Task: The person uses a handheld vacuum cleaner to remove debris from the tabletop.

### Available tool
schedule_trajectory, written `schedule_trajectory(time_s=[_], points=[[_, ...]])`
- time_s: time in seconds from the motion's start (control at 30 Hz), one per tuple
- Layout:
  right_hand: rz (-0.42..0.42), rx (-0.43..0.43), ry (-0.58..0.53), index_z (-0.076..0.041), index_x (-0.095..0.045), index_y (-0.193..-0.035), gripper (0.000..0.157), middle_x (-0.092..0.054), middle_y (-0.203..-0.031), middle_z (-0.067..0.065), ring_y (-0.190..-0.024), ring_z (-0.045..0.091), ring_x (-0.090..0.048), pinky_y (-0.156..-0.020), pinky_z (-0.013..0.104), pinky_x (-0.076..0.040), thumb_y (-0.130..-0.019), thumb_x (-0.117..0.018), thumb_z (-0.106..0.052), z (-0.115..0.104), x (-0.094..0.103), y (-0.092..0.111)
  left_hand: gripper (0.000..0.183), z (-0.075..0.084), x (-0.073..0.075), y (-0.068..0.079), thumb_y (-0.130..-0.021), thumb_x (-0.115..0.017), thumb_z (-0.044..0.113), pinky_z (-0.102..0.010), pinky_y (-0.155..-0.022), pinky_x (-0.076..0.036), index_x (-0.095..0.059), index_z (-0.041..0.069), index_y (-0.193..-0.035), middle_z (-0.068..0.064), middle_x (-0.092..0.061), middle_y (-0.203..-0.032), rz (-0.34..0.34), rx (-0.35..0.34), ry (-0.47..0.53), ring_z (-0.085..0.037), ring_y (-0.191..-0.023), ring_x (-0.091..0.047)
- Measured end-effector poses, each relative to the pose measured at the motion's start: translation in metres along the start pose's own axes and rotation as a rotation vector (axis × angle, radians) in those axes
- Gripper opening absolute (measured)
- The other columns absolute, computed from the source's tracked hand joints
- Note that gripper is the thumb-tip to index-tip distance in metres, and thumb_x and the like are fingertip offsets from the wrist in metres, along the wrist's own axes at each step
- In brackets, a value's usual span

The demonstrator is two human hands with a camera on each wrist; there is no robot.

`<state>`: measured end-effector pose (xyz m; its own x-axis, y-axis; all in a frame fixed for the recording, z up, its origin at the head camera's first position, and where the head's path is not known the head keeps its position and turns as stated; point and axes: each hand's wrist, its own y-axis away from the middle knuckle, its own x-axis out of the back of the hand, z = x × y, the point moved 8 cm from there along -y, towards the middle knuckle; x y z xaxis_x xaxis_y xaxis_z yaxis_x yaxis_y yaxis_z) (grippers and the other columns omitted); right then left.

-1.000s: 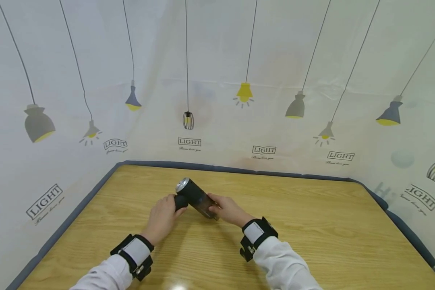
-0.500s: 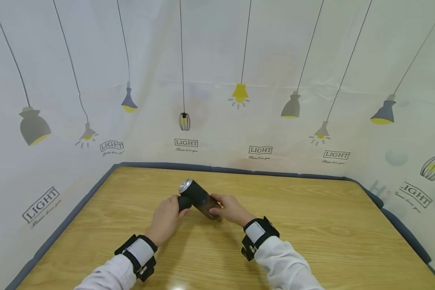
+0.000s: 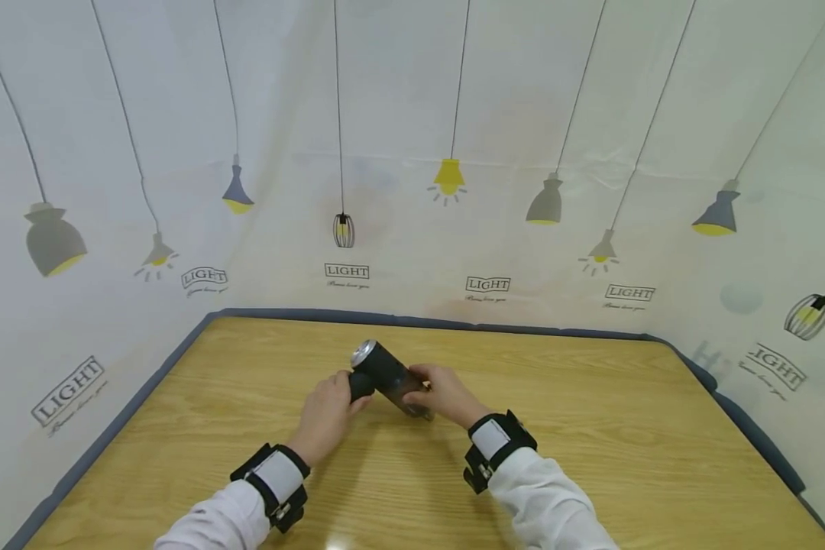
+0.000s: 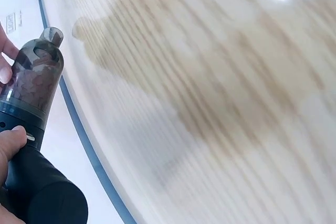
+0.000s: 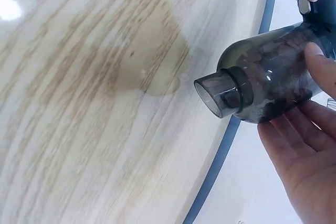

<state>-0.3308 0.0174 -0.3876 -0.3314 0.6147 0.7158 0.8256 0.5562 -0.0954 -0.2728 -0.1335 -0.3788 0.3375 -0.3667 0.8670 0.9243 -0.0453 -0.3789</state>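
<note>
A black, pistol-shaped handheld vacuum cleaner [image 3: 383, 368] slants over the table, its silver rear end up and its nozzle low toward the right. My left hand [image 3: 326, 412] grips the black handle [image 4: 50, 187], with the thumb [image 4: 12, 140] beside a small silver switch in the left wrist view. My right hand [image 3: 447, 393] holds the smoky see-through dust cup [image 5: 278, 72] between thumb and fingers. Brownish flakes show inside the cup. The short clear nozzle [image 5: 218, 95] points out over the tabletop in the right wrist view.
The light wooden table [image 3: 591, 428] is bordered by a blue-grey padded edge [image 3: 412, 321]. White curtain walls [image 3: 399, 114] printed with lamps and the word LIGHT enclose it on the back and sides.
Both hands and the vacuum cleaner have drifted slightly right together, while the background has shifted left as the head view turned. Both hands keep their hold.
</note>
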Motion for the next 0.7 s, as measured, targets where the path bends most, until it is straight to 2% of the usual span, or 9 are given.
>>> schedule_trajectory(time_s=[0.3, 0.5, 0.6, 0.7], points=[[0.009, -0.007, 0.031, 0.001, -0.063, -0.109, 0.037, -0.066, -0.102, 0.014, -0.091, 0.023, -0.06, -0.08, 0.041, -0.05, -0.078, -0.075, -0.015, 0.012, 0.016, 0.011, 0.042, 0.011, -0.018, 0.0, -0.086, -0.067, 0.028, -0.039, -0.062, -0.047, -0.054, -0.008, -0.102, -0.016, -0.06, -0.085, -0.067, 0.023, 0.079, -0.022, -0.072, -0.055], [0.015, -0.026, 0.048, 0.0, -0.066, -0.104, 0.035, -0.068, -0.094, 0.011, -0.082, 0.018, -0.06, -0.074, 0.037, -0.051, -0.076, -0.076, -0.016, 0.018, 0.023, 0.017, 0.048, 0.015, -0.03, -0.002, -0.082, -0.07, 0.03, -0.039, -0.066, -0.048, -0.053, -0.008, -0.105, -0.014, -0.06, -0.087, -0.112, 0.095, 0.135, -0.021, -0.074, -0.054], [0.021, -0.028, 0.058, 0.0, -0.067, -0.103, 0.034, -0.068, -0.092, 0.01, -0.079, 0.017, -0.06, -0.073, 0.036, -0.052, -0.075, -0.077, -0.017, 0.02, 0.024, 0.02, 0.049, 0.015, -0.035, -0.004, -0.08, -0.073, 0.031, -0.039, -0.065, -0.048, -0.053, -0.007, -0.104, -0.013, -0.059, -0.085, -0.118, 0.114, 0.135, -0.021, -0.074, -0.054], [0.028, -0.031, 0.064, 0.0, -0.067, -0.102, 0.033, -0.068, -0.091, 0.01, -0.079, 0.017, -0.06, -0.072, 0.036, -0.052, -0.075, -0.077, -0.017, 0.022, 0.026, 0.022, 0.047, 0.018, -0.039, -0.004, -0.079, -0.074, 0.031, -0.036, -0.06, -0.047, -0.053, -0.006, -0.099, -0.011, -0.058, -0.08, -0.092, 0.094, 0.105, -0.02, -0.069, -0.053]])
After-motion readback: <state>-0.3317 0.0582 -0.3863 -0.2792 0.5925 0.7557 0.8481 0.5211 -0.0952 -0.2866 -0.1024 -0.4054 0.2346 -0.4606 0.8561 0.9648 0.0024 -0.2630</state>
